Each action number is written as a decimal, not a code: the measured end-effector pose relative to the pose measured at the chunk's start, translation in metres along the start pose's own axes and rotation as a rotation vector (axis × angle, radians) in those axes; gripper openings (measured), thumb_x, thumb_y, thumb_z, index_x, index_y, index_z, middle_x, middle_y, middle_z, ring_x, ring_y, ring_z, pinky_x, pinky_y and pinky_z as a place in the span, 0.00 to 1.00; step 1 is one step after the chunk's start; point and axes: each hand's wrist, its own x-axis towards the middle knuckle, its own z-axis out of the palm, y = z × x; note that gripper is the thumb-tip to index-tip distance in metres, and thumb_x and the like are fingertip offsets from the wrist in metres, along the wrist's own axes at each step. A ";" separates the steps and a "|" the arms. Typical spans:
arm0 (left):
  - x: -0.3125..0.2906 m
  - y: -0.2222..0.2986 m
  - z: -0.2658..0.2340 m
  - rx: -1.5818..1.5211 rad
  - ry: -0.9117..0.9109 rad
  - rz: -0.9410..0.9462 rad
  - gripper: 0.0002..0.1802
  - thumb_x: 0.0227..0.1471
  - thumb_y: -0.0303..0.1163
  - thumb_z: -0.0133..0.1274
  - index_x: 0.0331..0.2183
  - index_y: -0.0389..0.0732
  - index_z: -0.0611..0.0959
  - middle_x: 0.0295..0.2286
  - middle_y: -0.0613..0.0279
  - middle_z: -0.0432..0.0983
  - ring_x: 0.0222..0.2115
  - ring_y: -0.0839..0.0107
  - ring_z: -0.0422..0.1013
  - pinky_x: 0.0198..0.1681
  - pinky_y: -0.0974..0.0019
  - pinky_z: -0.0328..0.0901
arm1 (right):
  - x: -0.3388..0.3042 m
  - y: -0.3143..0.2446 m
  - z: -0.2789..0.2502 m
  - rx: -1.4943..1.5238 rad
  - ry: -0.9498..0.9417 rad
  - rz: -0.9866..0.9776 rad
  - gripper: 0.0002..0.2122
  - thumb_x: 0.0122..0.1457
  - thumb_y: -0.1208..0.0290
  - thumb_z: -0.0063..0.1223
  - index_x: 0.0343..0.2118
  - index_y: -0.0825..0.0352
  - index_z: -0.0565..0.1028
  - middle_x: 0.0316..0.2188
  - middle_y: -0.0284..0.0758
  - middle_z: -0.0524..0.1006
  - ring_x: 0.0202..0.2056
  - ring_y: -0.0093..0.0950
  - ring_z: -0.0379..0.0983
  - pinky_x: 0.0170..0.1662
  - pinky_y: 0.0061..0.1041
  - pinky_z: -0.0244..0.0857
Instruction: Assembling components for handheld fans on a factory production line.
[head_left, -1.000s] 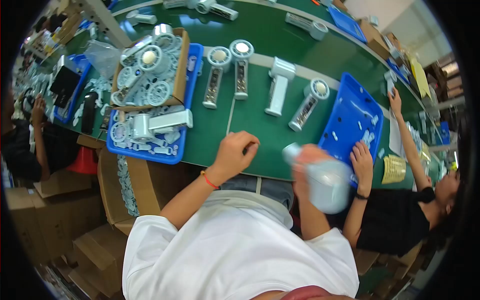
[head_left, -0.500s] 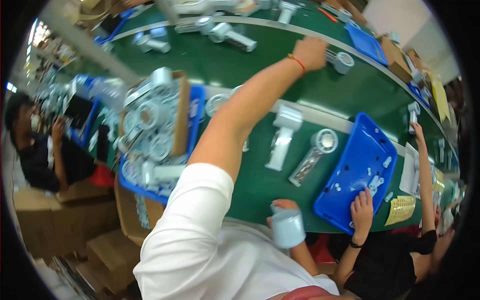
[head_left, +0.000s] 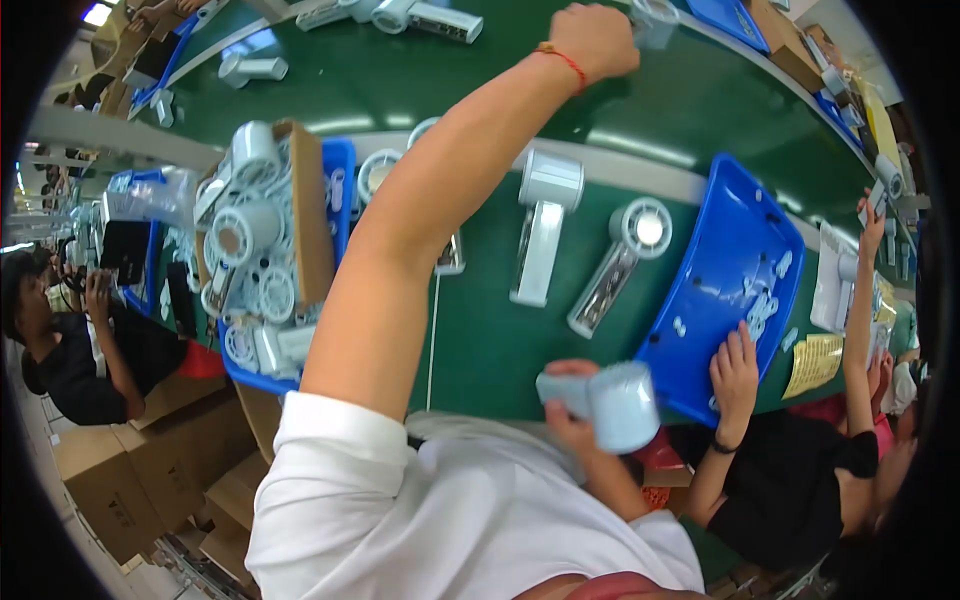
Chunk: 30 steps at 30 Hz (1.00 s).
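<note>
My left hand (head_left: 595,40) is stretched far across the green conveyor belt (head_left: 480,90), a red string at its wrist. Its fingers are curled beside a small white round part (head_left: 655,15) at the belt's far side; whether they grip it does not show. My right hand (head_left: 568,405) is close to my body at the belt's near edge. It holds a pale blue-white hand-held fan (head_left: 620,405) by the handle, head pointing right.
Two white hand-held fans (head_left: 540,230) (head_left: 625,255) lie on the belt. A blue tray (head_left: 730,250) of small white parts stands at the right, a co-worker's hand (head_left: 737,365) on its rim. A cardboard box of fan parts (head_left: 305,215) is left; cartons (head_left: 110,480) stand on the floor.
My left arm has reached from the belt's near edge out to its far side. My right hand with the fan has dropped lower, toward my body.
</note>
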 end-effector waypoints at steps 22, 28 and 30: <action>-0.386 0.012 -0.035 -0.124 0.567 0.466 0.14 0.36 0.33 0.57 0.32 0.43 0.78 0.30 0.63 0.70 0.34 0.63 0.65 0.39 0.59 0.60 | 0.000 -0.037 0.001 -0.718 0.079 -0.463 0.28 0.38 0.76 0.61 0.47 0.67 0.67 0.37 0.37 0.72 0.36 0.34 0.69 0.37 0.25 0.63; -0.373 0.021 -0.010 -0.036 0.091 0.468 0.34 0.27 0.39 0.63 0.41 0.40 0.74 0.33 0.64 0.70 0.39 0.66 0.65 0.44 0.53 0.57 | 0.001 -0.024 -0.004 -0.844 0.002 -0.571 0.30 0.34 0.77 0.61 0.47 0.64 0.68 0.43 0.37 0.69 0.45 0.35 0.64 0.50 0.31 0.54; -0.371 0.022 -0.008 -0.005 0.021 0.436 0.32 0.29 0.38 0.63 0.41 0.40 0.73 0.35 0.64 0.70 0.41 0.67 0.64 0.44 0.55 0.56 | -0.002 -0.017 -0.004 -0.806 0.023 -0.583 0.30 0.34 0.78 0.61 0.47 0.65 0.68 0.44 0.37 0.69 0.45 0.35 0.64 0.50 0.32 0.53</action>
